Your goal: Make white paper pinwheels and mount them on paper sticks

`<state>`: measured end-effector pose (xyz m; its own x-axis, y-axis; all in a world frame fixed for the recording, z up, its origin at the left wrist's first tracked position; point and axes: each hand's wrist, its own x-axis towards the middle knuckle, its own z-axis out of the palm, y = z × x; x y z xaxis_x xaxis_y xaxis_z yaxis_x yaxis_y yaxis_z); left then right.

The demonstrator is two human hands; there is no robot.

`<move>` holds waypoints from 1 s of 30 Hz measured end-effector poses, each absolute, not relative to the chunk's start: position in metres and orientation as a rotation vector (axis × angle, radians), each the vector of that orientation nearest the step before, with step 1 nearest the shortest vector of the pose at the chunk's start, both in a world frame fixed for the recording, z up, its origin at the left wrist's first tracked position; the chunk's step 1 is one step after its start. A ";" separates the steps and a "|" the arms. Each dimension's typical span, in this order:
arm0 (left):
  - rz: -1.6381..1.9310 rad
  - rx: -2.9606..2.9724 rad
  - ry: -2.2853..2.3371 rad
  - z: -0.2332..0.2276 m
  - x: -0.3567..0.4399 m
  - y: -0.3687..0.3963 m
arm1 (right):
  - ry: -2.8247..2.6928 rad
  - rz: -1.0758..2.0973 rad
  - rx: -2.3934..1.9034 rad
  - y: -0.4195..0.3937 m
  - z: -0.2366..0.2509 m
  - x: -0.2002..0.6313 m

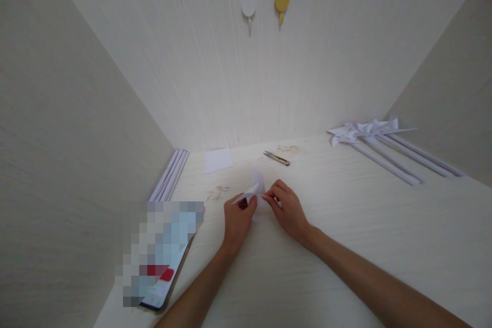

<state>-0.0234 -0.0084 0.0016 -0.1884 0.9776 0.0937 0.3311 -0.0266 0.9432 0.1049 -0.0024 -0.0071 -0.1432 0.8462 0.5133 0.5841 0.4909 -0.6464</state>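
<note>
A folded white paper pinwheel (pixel 258 178) is held between the thumb and fingers of my left hand (pixel 237 223), its blades standing up. Close on its right, my right hand (pixel 289 210) pinches a thin light-brown stick (pixel 263 195) whose tip meets the paper near the middle. How deep the stick goes in is hidden. Just beyond the hands lies a pair of thread snips (pixel 277 158). Left of the pinwheel are several short stick pieces with whitish bits (pixel 217 193).
A square white sheet (pixel 218 161) lies near the back wall, beside rolled paper tubes (pixel 169 176). Small brown scraps (pixel 288 149) lie behind the snips. Finished-looking pinwheels (pixel 365 130) on paper tubes (pixel 388 164) rest at right. A phone (pixel 156 300) lies front left. Two hooks (pixel 282 1) hang on the wall.
</note>
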 end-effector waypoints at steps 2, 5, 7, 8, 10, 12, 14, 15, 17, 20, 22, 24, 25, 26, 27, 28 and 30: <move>1.233 1.390 1.581 0.000 -0.024 -0.008 | -1.870 0.339 -1.221 -0.003 -0.007 0.105; 1.248 1.370 1.558 -0.003 -0.024 -0.006 | -1.906 0.298 -1.250 -0.002 -0.006 0.105; 1.254 1.365 1.553 -0.004 -0.025 -0.005 | -1.920 0.279 -1.269 -0.002 -0.007 0.105; 1.256 1.363 1.555 -0.005 -0.025 -0.005 | -1.923 0.273 -1.276 -0.002 -0.007 0.105; 1.252 1.357 1.566 -0.005 -0.025 -0.005 | -1.921 0.266 -1.287 -0.001 -0.007 0.104; 1.247 1.351 1.567 -0.005 -0.025 -0.005 | -1.915 0.264 -1.298 -0.001 -0.008 0.104; 1.239 1.347 1.559 -0.005 -0.024 -0.005 | -1.911 0.260 -1.309 -0.002 -0.008 0.104; 1.237 1.351 1.557 -0.004 -0.024 -0.006 | -1.910 0.255 -1.315 -0.002 -0.007 0.104; 1.237 1.365 1.566 -0.003 -0.024 -0.006 | -1.909 0.243 -1.324 -0.002 -0.007 0.104; 1.225 1.391 1.580 -0.002 -0.024 -0.006 | -1.922 0.213 -1.333 -0.003 -0.006 0.104; 1.214 1.411 1.579 -0.002 -0.024 -0.006 | -1.941 0.179 -1.338 -0.004 -0.006 0.103; 1.210 1.438 1.579 -0.002 -0.025 -0.006 | -1.965 0.133 -1.343 -0.005 -0.006 0.103; 1.208 1.448 1.581 -0.002 -0.025 -0.006 | -1.979 0.107 -1.346 -0.006 -0.006 0.103; 1.205 1.455 1.582 -0.001 -0.025 -0.006 | -1.995 0.077 -1.349 -0.006 -0.005 0.103; 1.202 1.459 1.579 -0.001 -0.024 -0.006 | -2.015 0.043 -1.350 -0.007 -0.005 0.102; 1.200 1.461 1.575 0.000 -0.024 -0.007 | -2.039 0.002 -1.350 -0.007 -0.005 0.102; 1.203 1.470 1.566 0.001 -0.024 -0.007 | -2.088 -0.103 -1.345 -0.007 -0.003 0.102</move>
